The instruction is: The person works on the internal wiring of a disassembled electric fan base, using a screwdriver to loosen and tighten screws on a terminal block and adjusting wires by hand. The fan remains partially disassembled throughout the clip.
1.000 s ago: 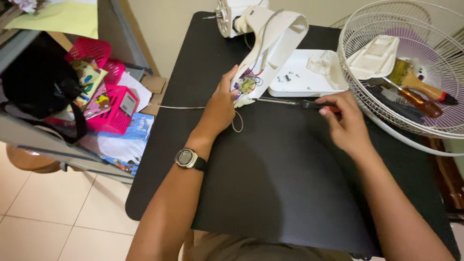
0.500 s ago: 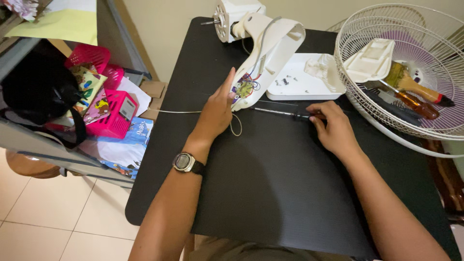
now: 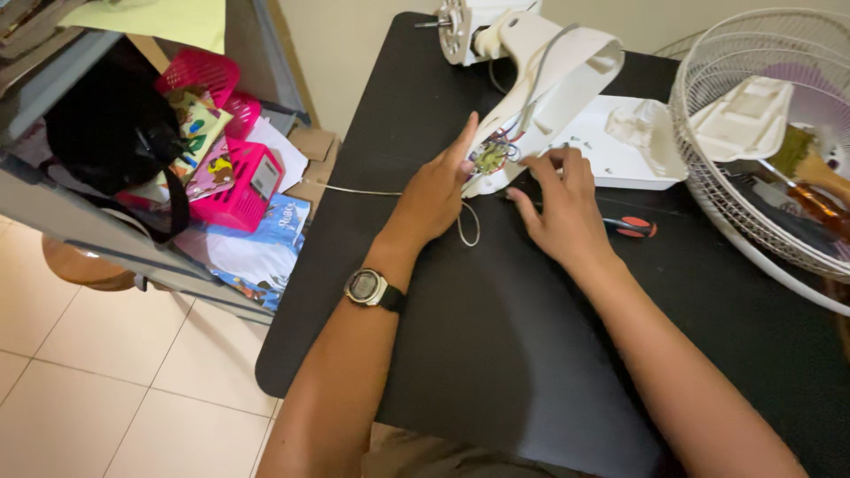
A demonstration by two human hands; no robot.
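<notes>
A white fan body lies on the black table, its open lower end showing coloured wires. My left hand, with a watch on the wrist, lies flat against the left side of that open end, fingers straight. My right hand reaches to the opening from the right, its fingertips touching the white edge beside the wires. A screwdriver with a red and black handle lies on the table under and just right of my right hand, and no fingers grip it. A thin white cable runs left off the table and loops near my left hand.
A white plastic cover with small screws lies behind my right hand. A fan grille at the right holds a white part and a brush. Left of the table stands a shelf with pink baskets and a black bag.
My right hand has let go of the screwdriver, which now lies on the table, and moved up to the fan's opening. The left hand has stayed against the fan body.
</notes>
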